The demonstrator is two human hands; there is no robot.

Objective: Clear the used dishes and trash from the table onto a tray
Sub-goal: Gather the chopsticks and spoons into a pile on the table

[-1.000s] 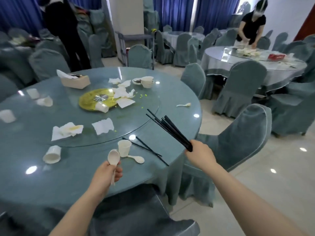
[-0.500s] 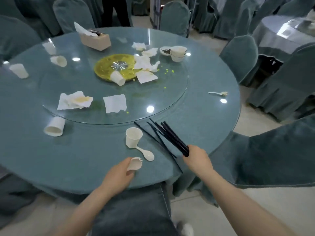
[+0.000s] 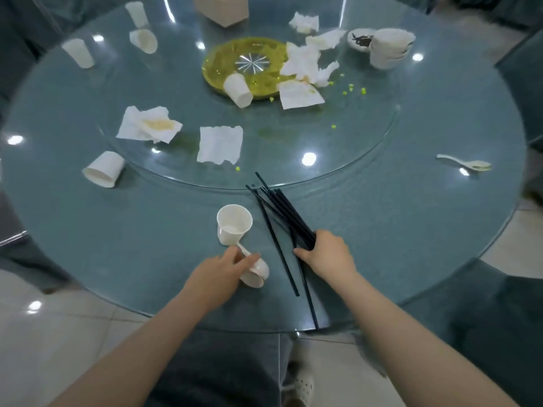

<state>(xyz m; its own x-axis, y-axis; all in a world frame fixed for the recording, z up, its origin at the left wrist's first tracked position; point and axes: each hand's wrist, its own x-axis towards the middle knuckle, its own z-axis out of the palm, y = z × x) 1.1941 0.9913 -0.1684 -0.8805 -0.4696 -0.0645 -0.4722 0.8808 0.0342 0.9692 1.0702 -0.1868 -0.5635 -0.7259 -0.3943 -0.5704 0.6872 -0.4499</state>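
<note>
My left hand [image 3: 220,273] sits at the near edge of the round glass-topped table [image 3: 411,230], pinching a white spoon [image 3: 256,274] whose bowl lies on the table. The spoon's handle points toward an upright paper cup [image 3: 234,223]. My right hand [image 3: 326,257] grips a bundle of black chopsticks [image 3: 283,208] with their tips resting on the glass. Its fingers touch two loose chopsticks [image 3: 276,242] lying beside the bundle and running to the table's edge. No tray is in view.
On the turntable lie a yellow plate [image 3: 249,66], a tipped cup [image 3: 238,91] and crumpled napkins [image 3: 148,124] [image 3: 220,143] [image 3: 302,63]. Stacked bowls [image 3: 388,48] and a tissue box [image 3: 224,8] stand farther back. Another tipped cup [image 3: 103,168] lies left, another spoon [image 3: 464,163] right.
The view tilted down and closer to the table. Both hands came down onto the table: the left with its spoon beside the lying spoon, the right with its chopstick bundle onto the loose chopsticks.
</note>
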